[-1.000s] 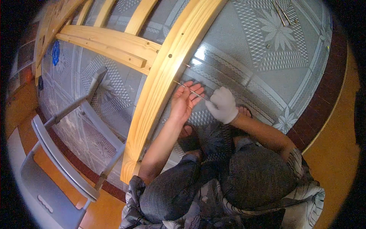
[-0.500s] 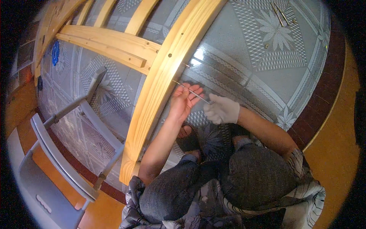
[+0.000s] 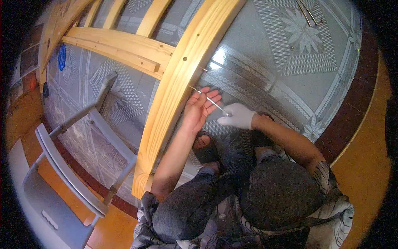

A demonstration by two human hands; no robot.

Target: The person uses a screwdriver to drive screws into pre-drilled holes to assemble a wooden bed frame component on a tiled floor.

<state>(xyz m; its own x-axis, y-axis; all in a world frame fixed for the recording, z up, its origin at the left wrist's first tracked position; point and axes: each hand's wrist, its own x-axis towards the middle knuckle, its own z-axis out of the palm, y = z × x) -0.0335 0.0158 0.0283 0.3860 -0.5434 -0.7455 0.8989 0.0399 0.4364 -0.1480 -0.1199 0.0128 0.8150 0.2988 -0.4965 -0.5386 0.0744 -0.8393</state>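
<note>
A pale wooden frame [image 3: 166, 108] stands on the patterned floor, and a thin metal bolt [image 3: 193, 88] sticks out of its side. My bare left hand [image 3: 200, 108] is palm up beside it, thumb pressed on the bolt end of a hex key [image 3: 214, 103] while the other fingers spread beneath the shaft. The key slants from the bolt down toward my right hand [image 3: 238, 116]. That hand wears a white glove and has its fingers closed at the key's far end. A second bolt [image 3: 205, 69] protrudes from the wood farther up.
A grey folding chair [image 3: 68, 174] stands at the left beside the frame. Several long metal rods [image 3: 306, 13] and a small brass-coloured piece [image 3: 292, 48] lie on the floor at the far right. A blue item [image 3: 61, 57] lies at the far left. My feet [image 3: 203, 145] are below my hands.
My right hand has shifted slightly left and down and turned at the key's end, its fingers now flatter. My left hand stays by the bolt. The view has shifted a little.
</note>
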